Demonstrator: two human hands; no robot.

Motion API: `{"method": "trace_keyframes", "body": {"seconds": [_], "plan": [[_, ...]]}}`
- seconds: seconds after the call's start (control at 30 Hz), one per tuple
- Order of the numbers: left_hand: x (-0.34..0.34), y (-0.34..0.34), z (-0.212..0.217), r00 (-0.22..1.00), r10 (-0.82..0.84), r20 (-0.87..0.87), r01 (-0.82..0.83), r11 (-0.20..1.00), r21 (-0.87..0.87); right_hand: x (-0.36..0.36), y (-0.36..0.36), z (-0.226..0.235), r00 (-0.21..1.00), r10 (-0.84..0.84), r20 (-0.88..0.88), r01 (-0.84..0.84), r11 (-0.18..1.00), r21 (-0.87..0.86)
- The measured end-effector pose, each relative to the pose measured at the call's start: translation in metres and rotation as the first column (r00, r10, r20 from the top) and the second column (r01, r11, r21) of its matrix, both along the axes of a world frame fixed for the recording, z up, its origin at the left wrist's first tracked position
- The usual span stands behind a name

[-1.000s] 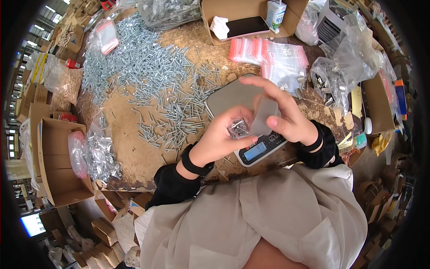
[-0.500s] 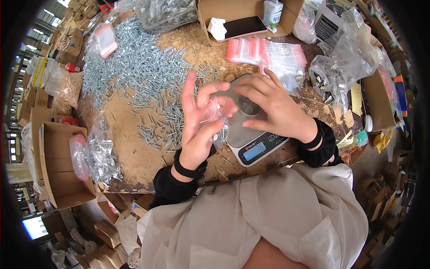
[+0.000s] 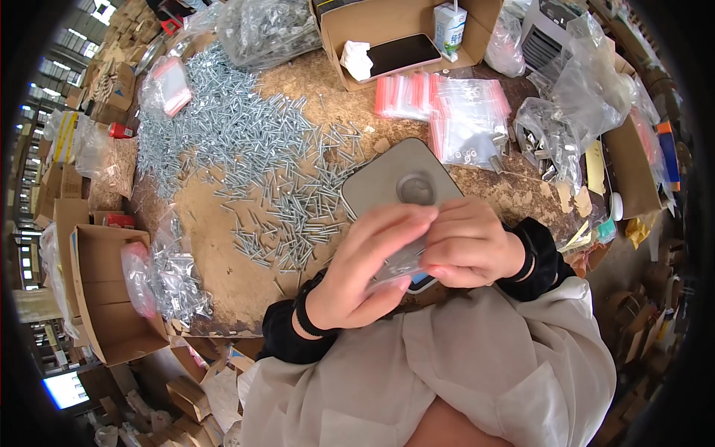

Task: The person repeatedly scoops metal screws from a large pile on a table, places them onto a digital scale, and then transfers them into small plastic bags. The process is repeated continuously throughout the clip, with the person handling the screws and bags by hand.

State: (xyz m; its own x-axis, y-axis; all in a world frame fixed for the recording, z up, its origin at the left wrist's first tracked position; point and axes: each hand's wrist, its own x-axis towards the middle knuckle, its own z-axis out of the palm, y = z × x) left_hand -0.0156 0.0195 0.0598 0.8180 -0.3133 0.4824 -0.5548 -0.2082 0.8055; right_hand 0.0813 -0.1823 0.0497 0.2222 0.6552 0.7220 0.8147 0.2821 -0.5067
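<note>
A small clear plastic bag is held between my two hands, just in front of the scale. My left hand is closed around its left side, thumb below and fingers above. At its upper right end my right hand pinches with curled fingers. What the bag contains is mostly hidden by my fingers. Behind my hands lies the digital scale, a small round metal dish on its plate; its display is almost fully covered. A large heap of silver screws spreads left of the scale.
Stacked red-edged zip bags lie beyond the scale, with small metal pieces on them. A cardboard box at the back holds a phone and a drink carton. Another cardboard box and bagged metal parts sit left.
Both hands have drawn back toward me, off the scale's plate. My right hand has left the round dish and closed on the bag, which my left hand carried over to the right.
</note>
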Motion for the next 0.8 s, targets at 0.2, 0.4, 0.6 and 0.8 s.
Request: {"method": "trace_keyframes", "body": {"seconds": [0.2, 0.4, 0.6, 0.8], "plan": [[0.007, 0.004, -0.002, 0.989, 0.092, 0.112, -0.093, 0.996, 0.002, 0.001, -0.007, 0.003, 0.992, -0.077, 0.097, 0.068, 0.993, 0.091], [-0.001, 0.005, -0.010, 0.990, 0.127, 0.064, -0.118, 0.984, -0.132, 0.005, -0.009, 0.006, 0.997, -0.063, -0.036, 0.065, 0.995, 0.073], [0.005, -0.005, -0.016, 0.964, 0.105, 0.244, -0.099, 0.994, -0.038, -0.005, 0.007, 0.000, 0.972, 0.093, -0.214, -0.096, 0.995, -0.004], [0.004, -0.005, -0.015, 0.966, 0.054, 0.253, -0.068, 0.997, 0.048, -0.009, 0.008, -0.002, 0.953, 0.117, -0.280, -0.127, 0.992, -0.018]]}}
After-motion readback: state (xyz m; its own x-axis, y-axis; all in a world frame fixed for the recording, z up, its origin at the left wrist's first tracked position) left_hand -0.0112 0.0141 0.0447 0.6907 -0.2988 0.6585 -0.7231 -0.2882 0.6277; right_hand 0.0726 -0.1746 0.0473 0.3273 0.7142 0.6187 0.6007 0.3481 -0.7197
